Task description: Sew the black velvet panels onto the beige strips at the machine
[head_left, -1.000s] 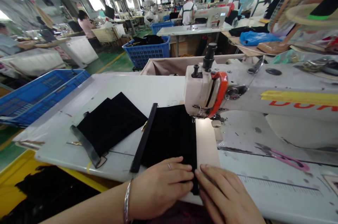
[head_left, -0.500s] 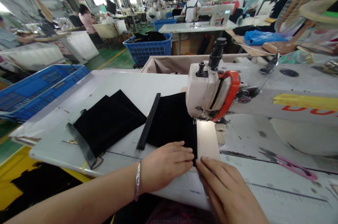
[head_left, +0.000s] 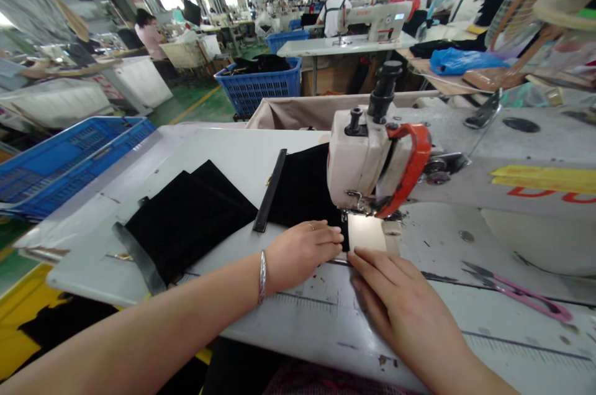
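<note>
A black fabric piece (head_left: 302, 187) lies under the head of a sewing machine (head_left: 351, 165), its right edge along a lit cream-coloured strip (head_left: 365, 232). A stiff black band (head_left: 270, 191) runs along the fabric's left side, with a small gold-coloured metal part beside it. My left hand (head_left: 300, 253) rests flat on the fabric's near right corner, fingers stretched towards the needle area. Close to it, my right hand (head_left: 395, 289) lies with extended fingers, its fingertips at the strip's near edge. The presser foot partly hides the stitching point.
Another black fabric piece (head_left: 190, 215) lies on the left of the white table (head_left: 218, 143). Pink-handled snips (head_left: 521, 295) lie at the right. Blue crates (head_left: 261, 87) stand beyond, and a yellow bin (head_left: 23, 302) with black fabric sits below left.
The fabric under the machine has moved away from me, past the needle. Both hands have moved forward with it, fingers still stretched out.
</note>
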